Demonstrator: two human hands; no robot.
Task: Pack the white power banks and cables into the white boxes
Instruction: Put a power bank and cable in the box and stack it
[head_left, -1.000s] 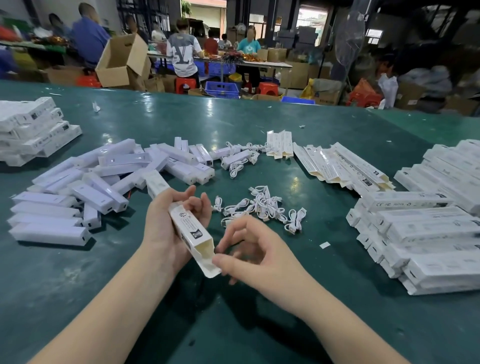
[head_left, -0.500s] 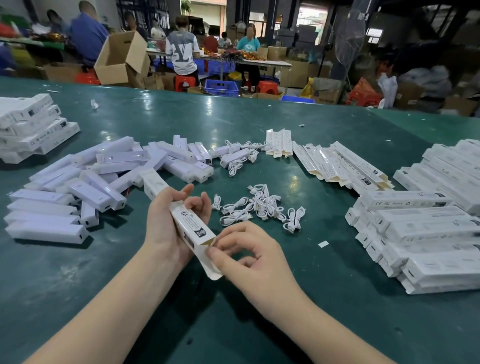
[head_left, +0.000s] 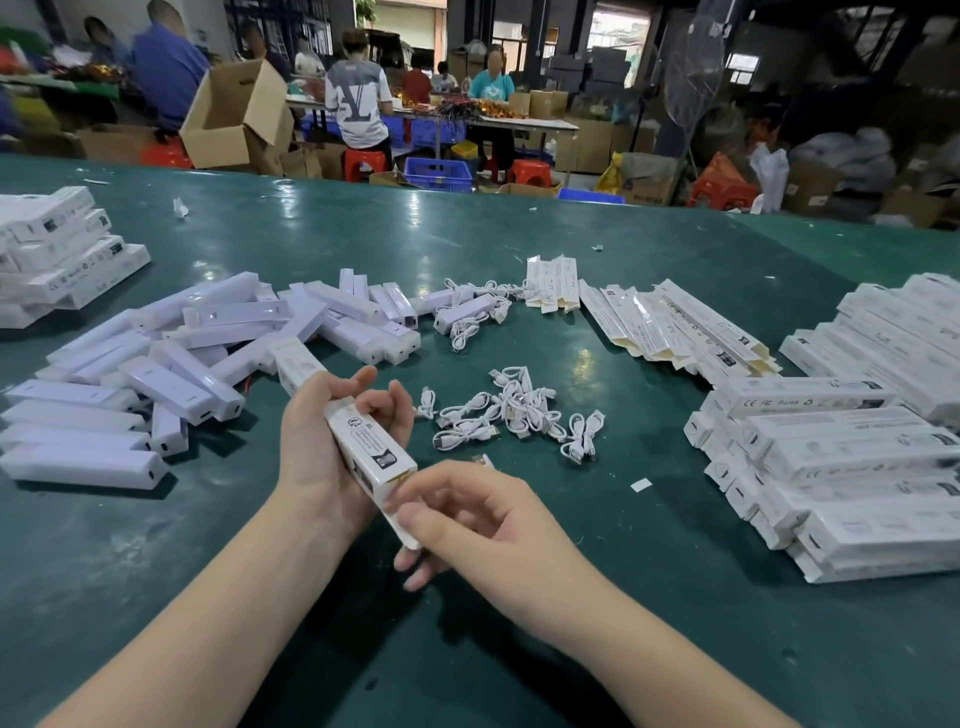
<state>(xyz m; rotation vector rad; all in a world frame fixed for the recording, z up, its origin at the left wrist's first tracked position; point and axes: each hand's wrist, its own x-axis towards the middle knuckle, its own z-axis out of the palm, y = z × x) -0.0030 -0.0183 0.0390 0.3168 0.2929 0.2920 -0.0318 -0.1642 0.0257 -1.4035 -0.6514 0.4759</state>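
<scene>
My left hand (head_left: 322, 447) grips a long white box (head_left: 363, 447) above the green table, its near end pointing toward me. My right hand (head_left: 483, 525) pinches the flap at that near end. Loose white power banks (head_left: 171, 358) lie in a heap at the left. A pile of coiled white cables (head_left: 511, 410) lies just beyond my hands, with a few more cables (head_left: 467, 327) farther back. Flat unfolded boxes (head_left: 675, 327) fan out at centre right.
Stacks of filled white boxes (head_left: 841, 467) stand at the right, and another stack (head_left: 57, 249) sits at the far left. A small paper scrap (head_left: 640, 485) lies on the green table (head_left: 519, 649). Behind the table are people, cardboard cartons and stools.
My right hand has moved in to the box's near end and folded its open flap down. The left hand keeps hold of the box.
</scene>
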